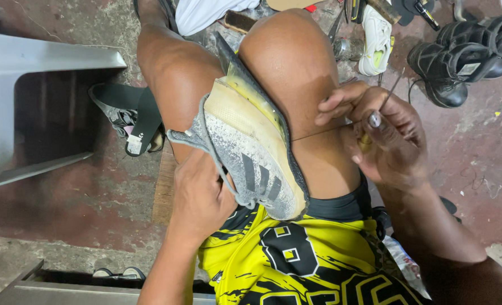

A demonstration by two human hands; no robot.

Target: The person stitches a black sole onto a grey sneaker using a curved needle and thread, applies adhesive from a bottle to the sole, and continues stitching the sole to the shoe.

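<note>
The person sat on the stained concrete floor (64,209) with both bare knees drawn up, and a worn grey sports shoe (251,164) was wedged between the thighs, toe pointing down toward the yellow-and-black jersey (296,260) and heel up. Its pale sole (245,113) stood partly peeled from the upper along the top edge, so a gap showed there, and from the look of it the seam was only part closed, with most of the upper rim left to stitch. The left hand (197,197) was cupped and pressed against the shoe's side, fingers wrapped round the grey upper, bracing it. The right hand (383,138) rested on the right thigh, fingers curled tight around a small tool with a yellowish handle (365,141), thumb and forefinger pinching a taut thread (319,133) that ran straight across the leg to the shoe's edge; a thin metal point (395,85) stuck up out of the fist. A white plastic stool (31,62) stood to the left, with a black strapped sandal (129,116) lying beside it. Farther off at the top right lay a pair of black shoes (460,56) and a white sneaker (375,39), well apart from the work. How many stitches already held could not be told.
</note>
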